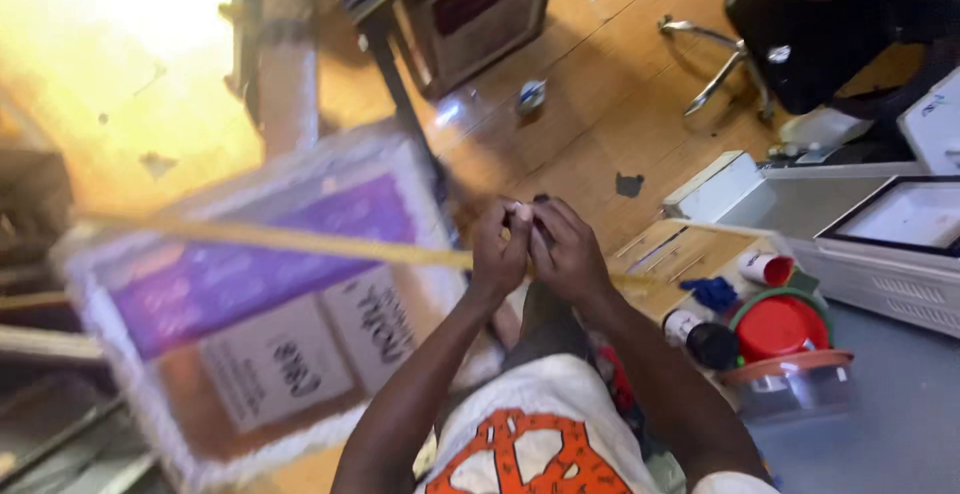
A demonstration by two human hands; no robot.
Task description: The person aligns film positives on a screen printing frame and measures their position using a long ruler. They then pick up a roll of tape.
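Gripping a long yellow strip (300,242) between them, the left hand (497,251) and right hand (565,251) are seen pressed together with fingers closed around it, just above a white shirt with an orange print (530,434). From the hands, the strip is stretched away to the left across a blurred screen frame with purple mesh (250,284). Farther off, a red lidded container (780,326) is set at the right, and a chair base (720,59) is seen on the wooden floor (600,124).

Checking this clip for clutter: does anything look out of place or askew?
Yes. A small blue-white scrap and a dark scrap lie loose on the wooden floor, and the purple-meshed frame lies tilted beside both hands.
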